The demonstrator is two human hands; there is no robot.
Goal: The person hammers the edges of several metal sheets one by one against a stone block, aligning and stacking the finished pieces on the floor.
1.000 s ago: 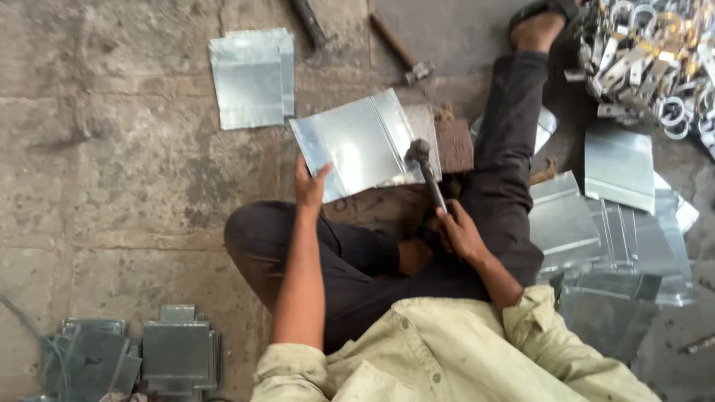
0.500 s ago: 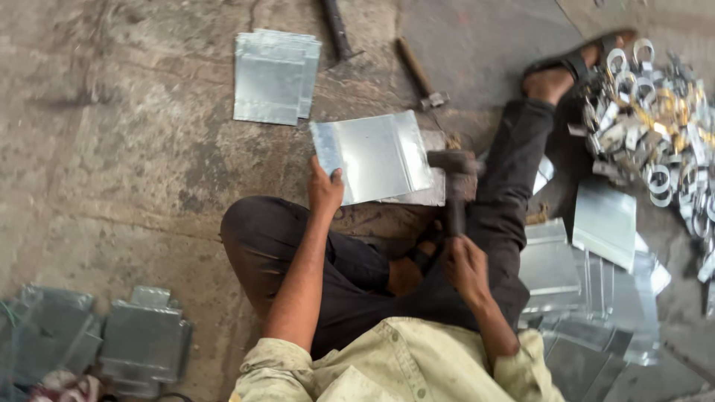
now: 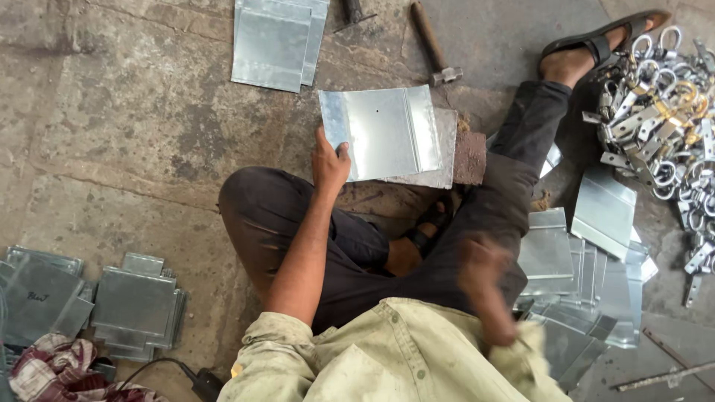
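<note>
From the head view, a person is seen seated on the concrete floor (image 3: pixel 126 149), legs folded. The left hand (image 3: pixel 330 160) is pressed onto the near left corner of a shiny metal sheet (image 3: pixel 380 130), fingers closed over its edge — the grip is clamped on that sheet. The sheet is laid flat on a second, duller plate (image 3: pixel 445 152), which rests beside a rusty block (image 3: pixel 469 158). The right hand (image 3: pixel 484 286) is caught in a blur over the right thigh; whether its grip is together or apart cannot be told, and nothing clear can be made out in it.

Further out, a hammer (image 3: pixel 432 41) with a wooden handle is seen lying on the floor just beyond the sheet. A stack of cut sheets (image 3: pixel 272 45) is placed up left. A heap of metal clamps (image 3: pixel 663 112) is piled at far right, beside a sandalled foot (image 3: pixel 596 48). More sheets (image 3: pixel 588 275) are spread by the right knee — and notched plates (image 3: pixel 134 305) are stacked at lower left, near a checked cloth (image 3: pixel 52 368).
</note>
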